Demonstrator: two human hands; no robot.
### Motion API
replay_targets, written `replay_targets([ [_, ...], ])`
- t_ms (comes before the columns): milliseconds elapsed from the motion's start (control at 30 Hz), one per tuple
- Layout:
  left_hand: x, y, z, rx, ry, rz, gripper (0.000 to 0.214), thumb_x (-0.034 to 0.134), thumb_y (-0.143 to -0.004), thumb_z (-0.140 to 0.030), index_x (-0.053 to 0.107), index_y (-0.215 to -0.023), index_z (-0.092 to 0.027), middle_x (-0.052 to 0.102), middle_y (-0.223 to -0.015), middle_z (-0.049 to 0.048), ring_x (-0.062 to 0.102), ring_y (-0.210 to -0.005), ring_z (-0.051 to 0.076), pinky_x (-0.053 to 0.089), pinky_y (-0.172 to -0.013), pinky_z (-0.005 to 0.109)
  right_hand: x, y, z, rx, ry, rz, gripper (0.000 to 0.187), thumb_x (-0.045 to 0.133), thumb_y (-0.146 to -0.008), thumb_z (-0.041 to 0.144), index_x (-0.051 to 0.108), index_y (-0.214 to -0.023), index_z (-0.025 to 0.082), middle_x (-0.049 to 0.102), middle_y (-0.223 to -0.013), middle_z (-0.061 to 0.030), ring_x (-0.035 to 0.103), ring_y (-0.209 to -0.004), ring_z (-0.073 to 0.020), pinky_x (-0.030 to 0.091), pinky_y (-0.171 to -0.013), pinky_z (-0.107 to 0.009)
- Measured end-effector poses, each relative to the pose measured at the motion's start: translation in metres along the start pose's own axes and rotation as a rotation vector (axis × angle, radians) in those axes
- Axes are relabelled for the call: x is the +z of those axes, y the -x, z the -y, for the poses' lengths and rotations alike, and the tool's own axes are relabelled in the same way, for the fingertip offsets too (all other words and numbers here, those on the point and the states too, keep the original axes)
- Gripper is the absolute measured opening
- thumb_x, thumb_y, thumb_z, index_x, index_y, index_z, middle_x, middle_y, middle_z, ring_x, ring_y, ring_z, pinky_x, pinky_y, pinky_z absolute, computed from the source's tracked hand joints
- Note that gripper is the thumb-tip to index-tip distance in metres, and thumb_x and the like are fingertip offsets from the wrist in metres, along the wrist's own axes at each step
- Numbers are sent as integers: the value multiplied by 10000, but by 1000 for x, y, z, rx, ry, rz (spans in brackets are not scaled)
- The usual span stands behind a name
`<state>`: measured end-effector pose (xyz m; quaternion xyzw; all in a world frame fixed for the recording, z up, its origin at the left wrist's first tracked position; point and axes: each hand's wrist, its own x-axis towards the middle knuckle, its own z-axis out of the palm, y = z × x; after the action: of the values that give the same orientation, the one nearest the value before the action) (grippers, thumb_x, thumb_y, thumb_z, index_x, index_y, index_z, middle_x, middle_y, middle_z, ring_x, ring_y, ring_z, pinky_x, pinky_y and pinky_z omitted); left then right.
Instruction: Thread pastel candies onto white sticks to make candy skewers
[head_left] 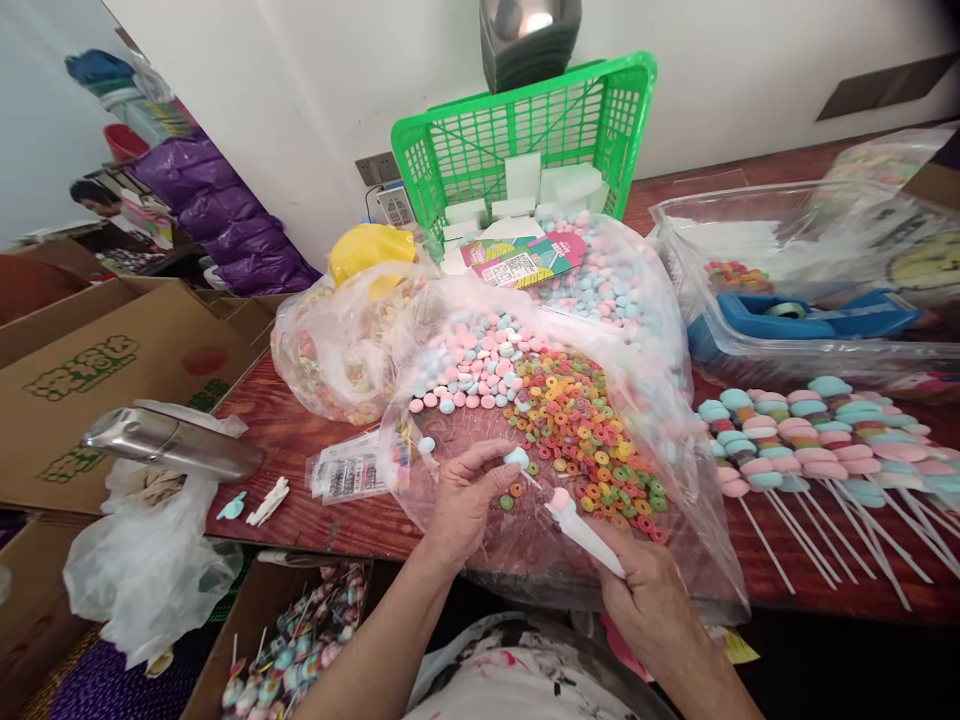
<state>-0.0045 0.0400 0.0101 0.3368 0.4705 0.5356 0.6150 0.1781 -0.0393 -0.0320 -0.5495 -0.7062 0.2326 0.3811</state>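
Stained light clothing (525, 675) is nearest, below the tabletop (300, 525). The left hand (459, 500) has its grip pinched on a pale-blue candy (516, 457); the right hand (646, 580) grips a white handle (592, 542), a pink candy (559, 496) at its tip. Gummy rings (574, 410) lie just beyond.

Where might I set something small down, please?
A bare tabletop patch looks free in front of the plastic packets, between the white pieces and the clear sheet. The sheet is crowded with gummy rings and pastel candies; rightward, candy sticks lie before the clear tub.
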Motion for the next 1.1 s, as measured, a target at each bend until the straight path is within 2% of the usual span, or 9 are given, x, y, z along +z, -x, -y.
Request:
replay_targets([
  [233, -6, -2, 15, 80, 4, 12, 310, 845, -629, -239, 773, -928, -203, 757, -871, 27, 682, -777, 147, 582, -755, 279, 0, -2, 4, 20, 20, -35, 392, 381, -845, 131, 755, -958, 157, 704, -619, -25, 637, -493, -163, 476, -473, -222],
  [467, -7, -2, 20, 147, -15, -12, 283, 826, -668, -228, 772, -945, -214, 747, -886, 23, 662, -804, 128, 548, -736, 212, 2, -4, 8, 11, -8, -8, 399, 379, -847, 113, 755, -967, 167, 720, -659, -16, 656, -518, -154, 495, -512, -216],
  [600, -6, -2, 23, 180, -70, 11, 247, 799, -711, -236, 771, -957, -240, 742, -950, 20, 668, -867, 138, 547, -788, 225, 3, -5, 6, 24, -25, -2, 396, 378, -868, 132, 754, -989, 154, 714, -652, -23, 655, -522, -155, 490, -501, -213],
  [700, -9, -3, 23, 348, -216, 13, 213, 762, -750, -215, 769, -961, -249, 734, -984, 29, 679, -896, 155, 565, -781, 244, 5, -5, 4, 45, -7, -4, 391, 381, -884, 146, 758, -989, 151, 673, -585, -9, 627, -482, -155, 474, -478, -217],
  [833, -14, -3, 20, 759, -502, 78, 274, 711, -772, -90, 756, -1000, -235, 750, -968, 51, 701, -896, 162, 579, -819, 279, 13, -1, 1, 57, 27, -32, 371, 404, -894, 169, 755, -1015, 153, 673, -601, -14, 611, -483, -167, 468, -474, -235],
  [900, -16, -3, 19, 902, -601, 117, 327, 674, -783, -34, 742, -1039, -228, 756, -976, 64, 710, -905, 163, 580, -842, 291, 17, -1, 1, 53, 24, -53, 358, 420, -894, 174, 752, -1026, 148, 666, -600, -16, 597, -480, -167, 464, -469, -235],
  [1000, -17, -4, 21, 961, -646, 120, 329, 645, -798, -11, 735, -1040, -215, 758, -966, 74, 717, -889, 161, 588, -812, 280, 21, -4, 6, 26, -5, -78, 349, 429, -896, 156, 746, -1041, 131, 642, -592, -13, 586, -486, -157, 471, -481, -221],
  [1100, -16, -6, 24, 913, -606, 77, 274, 661, -800, -37, 743, -995, -210, 754, -922, 59, 714, -848, 151, 585, -778, 261, 26, -9, 14, -25, -94, -108, 338, 421, -899, 128, 736, -1020, 100, 637, -618, -22, 602, -515, -146, 490, -512, -204],
])
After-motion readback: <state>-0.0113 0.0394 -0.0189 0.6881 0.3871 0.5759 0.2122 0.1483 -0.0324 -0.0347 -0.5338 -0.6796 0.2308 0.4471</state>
